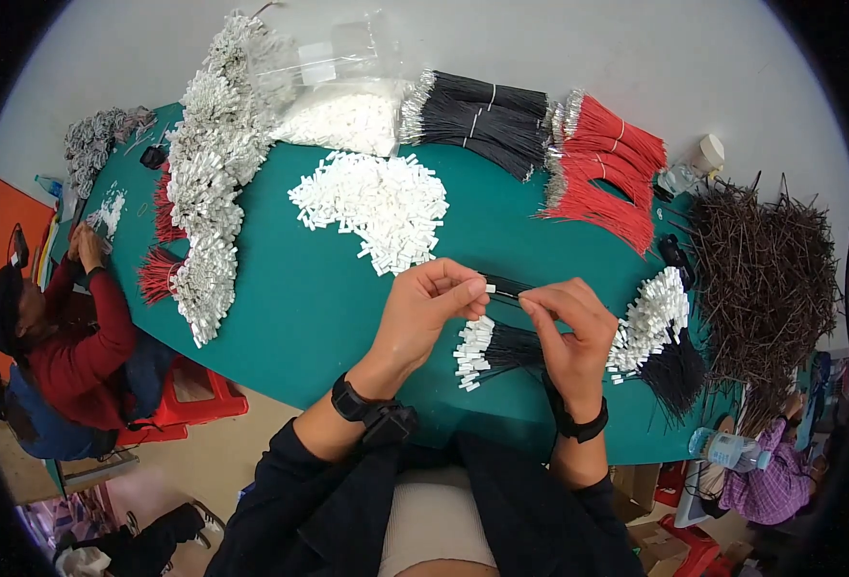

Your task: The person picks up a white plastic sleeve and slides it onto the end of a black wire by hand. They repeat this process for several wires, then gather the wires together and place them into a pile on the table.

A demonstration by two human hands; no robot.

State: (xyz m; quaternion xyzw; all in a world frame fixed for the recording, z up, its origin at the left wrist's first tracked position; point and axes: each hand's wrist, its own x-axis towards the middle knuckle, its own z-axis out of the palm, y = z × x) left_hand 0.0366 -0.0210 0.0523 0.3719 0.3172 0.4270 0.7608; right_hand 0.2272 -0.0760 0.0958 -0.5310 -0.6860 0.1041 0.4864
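Over the green table, my left hand (434, 300) pinches a small white connector housing (490, 288) between thumb and forefinger. My right hand (573, 325) is closed in a pinch on a thin black wire close by, its tip lying near the housing. Whether the wire sits inside the housing is too small to tell. Several more black wires (511, 285) run behind the fingers. Just below the hands lies a bundle of black wires with white housings on their ends (475, 352). A heap of loose white housings (376, 207) spreads beyond my left hand.
A clear bag of white pieces (342, 115) stands behind the heap. Bundles of black wires (482, 120) and red wires (607, 168) lie at the back. Finished-looking white-ended bundles (208, 183) pile up left; brown wires (766, 279) crowd the right. A co-worker (78, 356) sits at left.
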